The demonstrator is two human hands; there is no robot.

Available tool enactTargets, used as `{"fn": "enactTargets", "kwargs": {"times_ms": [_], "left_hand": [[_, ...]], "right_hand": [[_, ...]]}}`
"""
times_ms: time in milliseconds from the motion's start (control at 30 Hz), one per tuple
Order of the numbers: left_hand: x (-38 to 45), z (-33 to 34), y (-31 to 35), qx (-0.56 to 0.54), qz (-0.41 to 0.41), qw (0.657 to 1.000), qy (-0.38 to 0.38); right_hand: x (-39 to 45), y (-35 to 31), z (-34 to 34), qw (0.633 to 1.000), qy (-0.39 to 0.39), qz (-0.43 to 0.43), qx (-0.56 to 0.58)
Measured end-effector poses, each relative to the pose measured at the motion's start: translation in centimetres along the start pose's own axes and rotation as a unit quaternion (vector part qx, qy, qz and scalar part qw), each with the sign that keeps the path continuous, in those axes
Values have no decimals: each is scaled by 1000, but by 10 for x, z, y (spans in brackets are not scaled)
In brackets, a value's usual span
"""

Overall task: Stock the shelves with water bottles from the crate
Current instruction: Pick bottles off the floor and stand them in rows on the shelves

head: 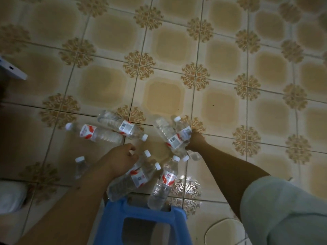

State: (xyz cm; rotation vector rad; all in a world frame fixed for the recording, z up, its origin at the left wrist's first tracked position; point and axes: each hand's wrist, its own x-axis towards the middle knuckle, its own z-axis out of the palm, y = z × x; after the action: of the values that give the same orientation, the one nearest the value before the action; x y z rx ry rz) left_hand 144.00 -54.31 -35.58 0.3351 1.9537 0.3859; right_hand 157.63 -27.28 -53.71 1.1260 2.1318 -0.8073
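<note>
Head view looks straight down at a tiled floor (177, 41) with water bottles scattered loose on it, no shelf in frame, and the only crate-like thing is a blue plastic piece (141, 218) at the bottom edge (could be a stool, honestly can't tell). The right hand (195, 141) has its grip closed round two bottles (174, 137) bunched together, caps pointing opposite ways, and it's a full handful already. The left hand (120, 157) is loosely curled and holding nothing as far as I can see, hovering over the pair of bottles (136, 175) just beneath it. Two more bottles (106, 129) lie crossed on the floor, out past the left grip, one upright-ish bottle (163, 183) sits between the two hands, and a small one (80, 166) shows just beside the left forearm. My take: the step is gathering, so I'd grab the nearest pair under the left grip by the ribbed middle, not the label, since those look slippery. Don't overload the right one; two round bottles will want to roll out of the fingers when you stand up.
</note>
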Motion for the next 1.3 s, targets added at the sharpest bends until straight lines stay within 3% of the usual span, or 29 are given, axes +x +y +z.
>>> {"fn": "enactTargets", "kwargs": {"times_ms": [167, 333, 433, 567, 733, 900, 1067, 1167, 1300], "left_hand": [[-2, 0, 6, -45, 18, 999, 4], [-3, -8, 17, -167, 37, 984, 42], [-9, -15, 22, -230, 23, 971, 68], [-37, -35, 37, -348, 52, 927, 129], [-85, -93, 30, -483, 56, 862, 144], [-161, -162, -19, -513, 97, 817, 244], [-244, -209, -97, -596, 107, 711, 357], [-293, -221, -166, -640, 117, 655, 384], [-346, -215, -264, -677, 95, 586, 435]], "right_hand": [[-27, 5, -21, 988, -30, -35, 148], [-93, -20, -53, 944, -155, -113, 268], [-137, -55, -65, 926, -200, -150, 282], [-181, -113, -74, 898, -260, -212, 284], [-224, -188, -83, 872, -289, -276, 282], [-270, -260, -98, 864, -263, -375, 211], [-311, -349, -87, 861, -197, -458, 102], [-345, -424, -69, 842, -154, -517, 15], [-393, -519, -8, 784, -125, -575, -198]]}}
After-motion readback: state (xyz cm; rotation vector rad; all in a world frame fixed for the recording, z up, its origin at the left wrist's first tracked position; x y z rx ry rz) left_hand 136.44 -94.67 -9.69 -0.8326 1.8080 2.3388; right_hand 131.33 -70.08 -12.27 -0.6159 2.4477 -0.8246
